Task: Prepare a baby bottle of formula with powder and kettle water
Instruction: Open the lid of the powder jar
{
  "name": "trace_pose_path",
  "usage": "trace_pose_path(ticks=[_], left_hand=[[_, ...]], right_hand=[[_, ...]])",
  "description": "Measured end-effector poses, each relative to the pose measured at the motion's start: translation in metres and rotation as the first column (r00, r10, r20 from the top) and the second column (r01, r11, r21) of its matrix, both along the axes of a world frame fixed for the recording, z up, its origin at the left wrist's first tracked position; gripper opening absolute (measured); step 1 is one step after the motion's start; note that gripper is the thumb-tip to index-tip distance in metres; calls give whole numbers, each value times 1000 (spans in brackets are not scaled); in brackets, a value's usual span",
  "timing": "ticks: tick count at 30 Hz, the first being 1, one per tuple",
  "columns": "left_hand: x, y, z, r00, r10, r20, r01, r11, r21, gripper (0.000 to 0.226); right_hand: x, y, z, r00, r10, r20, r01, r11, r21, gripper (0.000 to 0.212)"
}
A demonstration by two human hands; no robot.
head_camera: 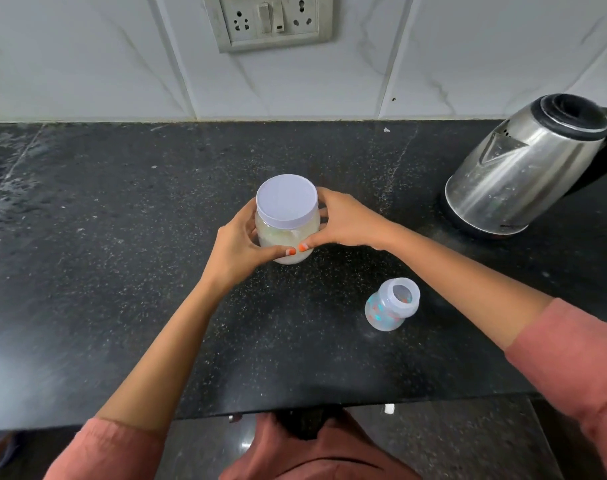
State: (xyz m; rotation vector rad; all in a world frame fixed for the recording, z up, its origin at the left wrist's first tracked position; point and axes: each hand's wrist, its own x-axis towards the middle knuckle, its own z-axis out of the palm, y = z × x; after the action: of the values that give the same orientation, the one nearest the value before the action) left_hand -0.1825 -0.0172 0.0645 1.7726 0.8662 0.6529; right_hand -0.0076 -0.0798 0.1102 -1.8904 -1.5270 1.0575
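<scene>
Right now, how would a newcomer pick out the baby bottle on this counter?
On the black counter, find the white-lidded powder jar gripped by the left hand and right hand. The baby bottle stands alone nearer the front edge, right of the jar: small, clear, open-topped, with coloured print, unlike the steel kettle.

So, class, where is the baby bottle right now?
Head view: the baby bottle stands on the black counter, right of the jar, nearer the camera than the kettle.

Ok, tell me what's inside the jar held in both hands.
The jar is clear: pale whitish powder shows inside. The white lid covers the top, and the left hand and right hand hide parts of the sides, so any scoop inside cannot be seen.
</scene>
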Motion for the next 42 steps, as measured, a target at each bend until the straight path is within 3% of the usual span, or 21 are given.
trace_pose_path(ticks=[12, 23, 35, 42], left_hand=[[-46, -51, -25, 997, -6, -78, 2, 999, -52, 94], [-62, -68, -43, 996, -29, -84, 24, 998, -63, 87], [-59, -75, -50, 997, -76, 32, 79, 988, -130, 89], [-49, -81, -53, 992, -11, 129, 33, 985, -169, 117]], right_hand=[[-51, -56, -26, 996, -82, -42, 81, 997, -17, 94], [-69, -71, -44, 995, -100, 20, 101, 994, -48, 97], [-70, -77, -41, 998, -41, 52, 46, 993, -106, 105], [-80, -68, -4, 986, 3, 164, 7, 998, -59, 99]])
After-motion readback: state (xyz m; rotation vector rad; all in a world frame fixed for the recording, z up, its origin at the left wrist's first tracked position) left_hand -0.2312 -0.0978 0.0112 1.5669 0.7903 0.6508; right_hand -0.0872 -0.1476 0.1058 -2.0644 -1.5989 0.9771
